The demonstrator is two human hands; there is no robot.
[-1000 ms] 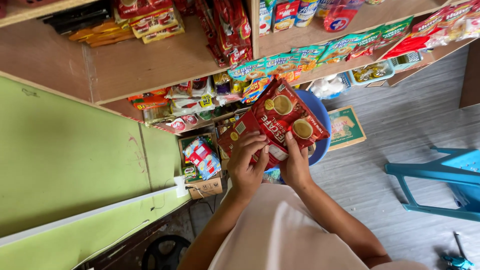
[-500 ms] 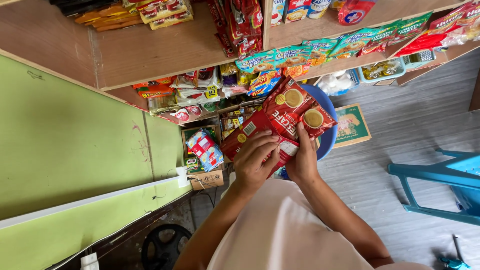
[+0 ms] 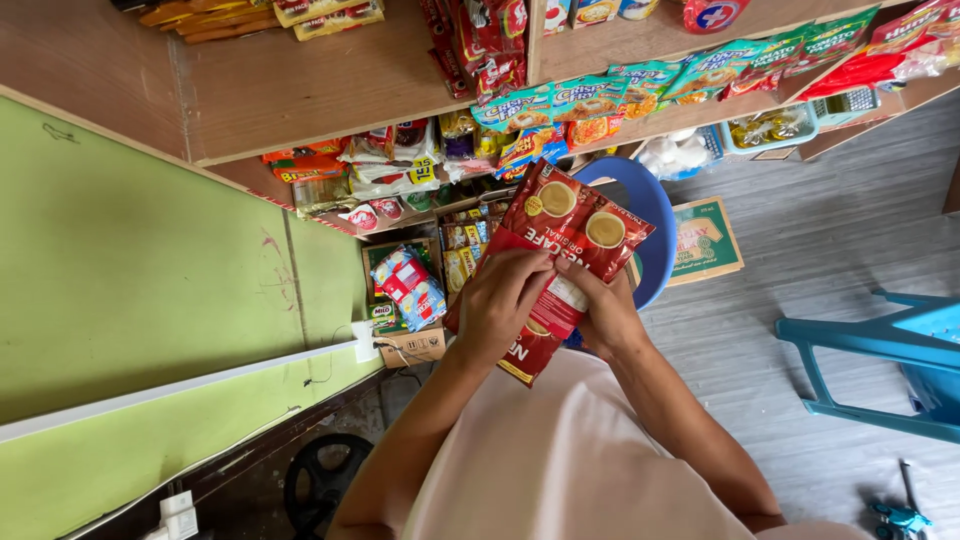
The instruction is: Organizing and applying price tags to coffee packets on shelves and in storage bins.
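A strip of red coffee sachets (image 3: 568,228) with pictures of cups on it hangs in front of my chest. My left hand (image 3: 498,305) grips its left edge about halfway down, fingers curled over the front. My right hand (image 3: 606,310) holds the right edge at the same height. The strip's lower end (image 3: 527,350) folds down between my wrists. Behind it are wooden shelves (image 3: 330,85) stocked with snack packets.
A blue plastic chair (image 3: 652,225) stands behind the sachets, with a cardboard box (image 3: 704,240) beside it. A turquoise plastic chair (image 3: 885,360) is at the right on the grey plank floor. A green wall (image 3: 130,280) fills the left. A box of small packets (image 3: 405,290) sits low.
The view has shifted a little, and the sachet strip sits slightly further right in it. Both hands keep their grip on it.
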